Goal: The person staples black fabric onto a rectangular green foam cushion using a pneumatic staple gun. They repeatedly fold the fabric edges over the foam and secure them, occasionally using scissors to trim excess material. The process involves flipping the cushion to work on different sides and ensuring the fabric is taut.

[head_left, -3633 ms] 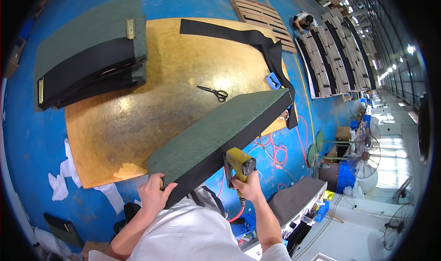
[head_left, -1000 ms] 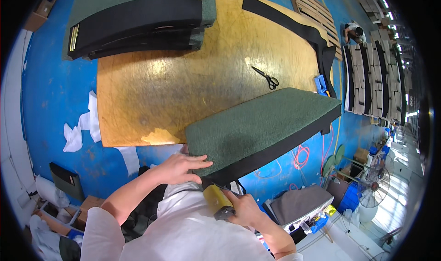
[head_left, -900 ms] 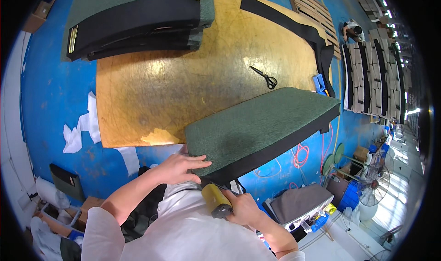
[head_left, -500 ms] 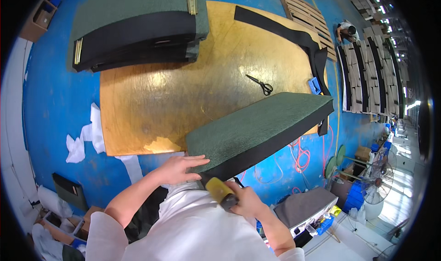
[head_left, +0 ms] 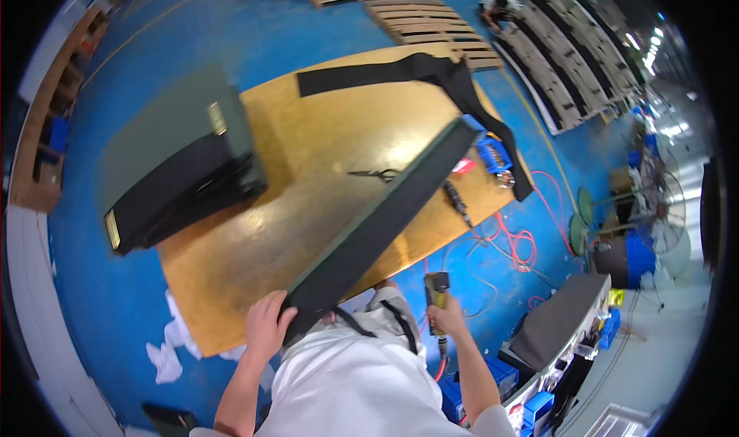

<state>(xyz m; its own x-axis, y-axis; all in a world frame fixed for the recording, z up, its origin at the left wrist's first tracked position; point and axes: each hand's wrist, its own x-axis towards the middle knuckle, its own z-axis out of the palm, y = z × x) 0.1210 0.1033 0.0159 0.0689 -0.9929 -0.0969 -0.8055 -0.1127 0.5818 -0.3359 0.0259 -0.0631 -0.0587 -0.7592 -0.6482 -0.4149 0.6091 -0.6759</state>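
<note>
My left hand [head_left: 268,323] is closed on the near end of a long padded panel [head_left: 385,218], fingers over its edge. The panel lies slantwise over the table, its black side strip facing up and a thin line of green fabric showing along its left edge. In my right hand [head_left: 446,316], off the table's near edge, is a yellow and black air staple gun [head_left: 436,291]. It is upright, apart from the panel, with a hose at its lower end. Black scissors [head_left: 377,175] lie left of the panel.
The wooden table [head_left: 231,283] carries a stack of green and black padded pieces [head_left: 173,160], a black fabric strip [head_left: 369,75], a blue bin [head_left: 493,154] and a dark hand tool [head_left: 457,204]. Red hoses [head_left: 519,248] coil on the floor. Another person [head_left: 499,10] crouches far right.
The panel has tipped up, so its black side now shows instead of its broad green face. My right hand has carried the staple gun away rightward. The view has turned.
</note>
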